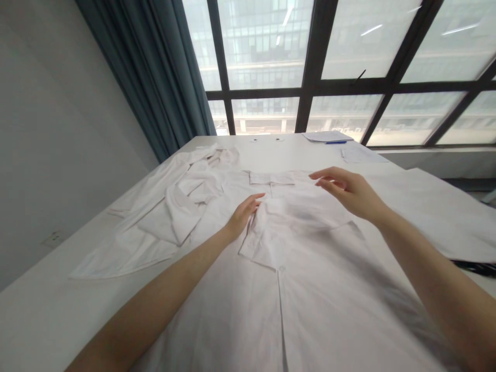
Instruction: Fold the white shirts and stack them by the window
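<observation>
A white, button-front shirt of thin cloth (240, 305) lies spread on the white, flat-topped table (31, 325), filling the lower centre of the frame and reaching up to its middle. Its pointed white cloth collar (263, 245) sits near the centre, just above a small round pale button (282, 268), and the front seam runs from there down to the bottom edge. The bare left hand (241, 217) comes in from the lower left, with its fingertips at the upper edge of the collar; I cannot tell whether its grip pinches the cloth or only touches it. The bare right hand (352, 194), right of centre, is over the upper part of the shirt, its grip released, fingers loosely bent (nothing shows between them). Left of centre, a crumpled heap of white cloth (186, 212) lies beside the shirt, while a broad, smooth white sheet (434, 212) spreads at the right edge. At the table's far end, upper right of centre, a slim blue pen (336, 142) lies by some white paper sheets (325, 136). A pleated dark-blue fabric curtain (155, 62) hangs at the upper left.
</observation>
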Available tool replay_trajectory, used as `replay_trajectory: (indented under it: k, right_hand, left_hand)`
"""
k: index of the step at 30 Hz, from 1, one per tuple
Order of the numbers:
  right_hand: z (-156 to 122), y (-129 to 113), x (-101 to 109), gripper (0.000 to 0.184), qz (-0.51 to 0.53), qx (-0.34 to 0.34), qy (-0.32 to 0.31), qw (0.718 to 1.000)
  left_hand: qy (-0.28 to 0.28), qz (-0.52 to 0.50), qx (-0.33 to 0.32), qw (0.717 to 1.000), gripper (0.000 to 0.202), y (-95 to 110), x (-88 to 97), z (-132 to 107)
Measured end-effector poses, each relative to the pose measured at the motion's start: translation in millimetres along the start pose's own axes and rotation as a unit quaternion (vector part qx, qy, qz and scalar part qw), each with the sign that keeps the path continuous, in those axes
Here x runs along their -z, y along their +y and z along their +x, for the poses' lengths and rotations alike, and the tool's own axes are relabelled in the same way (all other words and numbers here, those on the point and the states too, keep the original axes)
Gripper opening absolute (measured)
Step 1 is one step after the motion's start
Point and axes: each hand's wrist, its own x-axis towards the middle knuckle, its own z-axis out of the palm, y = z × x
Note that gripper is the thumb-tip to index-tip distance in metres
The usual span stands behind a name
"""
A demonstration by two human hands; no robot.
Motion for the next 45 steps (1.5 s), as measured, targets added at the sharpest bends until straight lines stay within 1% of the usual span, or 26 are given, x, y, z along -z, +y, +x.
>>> replay_trajectory:
  k: [3,4,6,8,11,13,15,17,20,22,23,25,26,28,29,30,32,35,36,38,40,42,44,45]
  right_hand:
    - [0,63,-14,0.032,-0.085,-0.073,0.044,0.993]
    - [-2,82,-20,0.034,-0.121,-0.098,0.045,0.987]
    - [-9,113,-34,0.033,-0.139,-0.116,0.043,0.983]
    - [-16,133,-45,0.033,-0.139,-0.12,0.041,0.982]
    - [-22,146,-52,0.035,-0.126,-0.12,0.055,0.983]
    - [-23,151,-51,0.037,-0.114,-0.126,0.078,0.982]
    - [-22,154,-49,0.039,-0.1,-0.143,0.107,0.979]
    - [-22,157,-45,0.042,-0.082,-0.164,0.136,0.974]
    - [-23,159,-41,0.044,-0.056,-0.188,0.162,0.967]
    - [-23,158,-39,0.044,-0.043,-0.197,0.169,0.965]
    - [-23,157,-39,0.044,-0.037,-0.199,0.17,0.964]
    - [-23,154,-40,0.043,-0.027,-0.201,0.164,0.965]
    - [-23,152,-40,0.042,-0.023,-0.201,0.157,0.967]
    - [-23,149,-42,0.041,-0.016,-0.203,0.138,0.969]
    - [-23,147,-43,0.041,-0.012,-0.204,0.127,0.971]
    - [-23,146,-44,0.041,-0.008,-0.206,0.116,0.972]
    - [-23,145,-45,0.043,0.002,-0.209,0.095,0.973]
    - [-23,142,-42,0.046,0.028,-0.207,0.06,0.976]
    - [-23,141,-39,0.047,0.041,-0.203,0.044,0.977]
    - [-23,138,-30,0.053,0.071,-0.193,-0.003,0.979]
    - [-24,135,-17,0.063,0.089,-0.174,-0.078,0.978]
    - [-25,132,-5,0.074,0.079,-0.153,-0.155,0.973]
    - [-25,128,3,0.084,0.044,-0.141,-0.213,0.966]
    - [-24,126,5,0.088,0.024,-0.139,-0.23,0.963]
  left_hand:
    - [-0.004,0.069,-0.006,0.998,0.056,2,-1.4,0]
    - [-0.009,0.084,-0.006,0.996,0.055,2,-1.7,0]
    - [-0.02,0.099,-0.008,0.995,0.053,3,-2.1,0]
    - [-0.019,0.11,-0.007,0.994,0.051,4,-2.4,-1]
    - [-0.003,0.112,-0.001,0.994,0.049,5,-2.6,-2]
    - [0.012,0.096,-0.004,0.995,0.047,8,-1.8,-1]
    - [0.025,0.073,-0.011,0.997,0.044,16,0.4,2]
    - [0.019,0.044,-0.009,0.999,0.04,32,4.3,4]
    - [-0.001,-0.014,-0.002,1.0,0.04,66,12.5,2]
    - [0.012,-0.031,-0.003,0.999,0.044,86,18.3,-6]
    - [0.026,-0.026,0.0,0.999,0.046,93,21.3,-13]
    - [0.053,0.009,0.024,0.998,0.045,98,27.0,-31]
    - [0.051,0.041,0.049,0.997,0.044,96,29.8,-42]
    - [0.01,0.121,0.113,0.986,0.045,85,35.1,-64]
    - [-0.009,0.152,0.138,0.979,0.046,78,37.5,-76]
    - [-0.024,0.172,0.149,0.973,0.048,72,39.7,-87]
    - [-0.036,0.184,0.15,0.971,0.05,62,42.6,-106]
    - [-0.035,0.164,0.148,0.975,0.051,58,43.0,-125]
    - [-0.025,0.145,0.15,0.978,0.049,58,42.0,-128]
    - [0.02,0.077,0.159,0.984,0.047,60,39.2,-132]
    - [0.074,-0.006,0.176,0.982,0.05,60,36.8,-133]
    - [0.112,-0.07,0.192,0.973,0.06,59,36.7,-131]
    - [0.138,-0.084,0.189,0.969,0.067,55,39.8,-129]
    - [0.154,-0.065,0.176,0.97,0.066,53,42.4,-128]
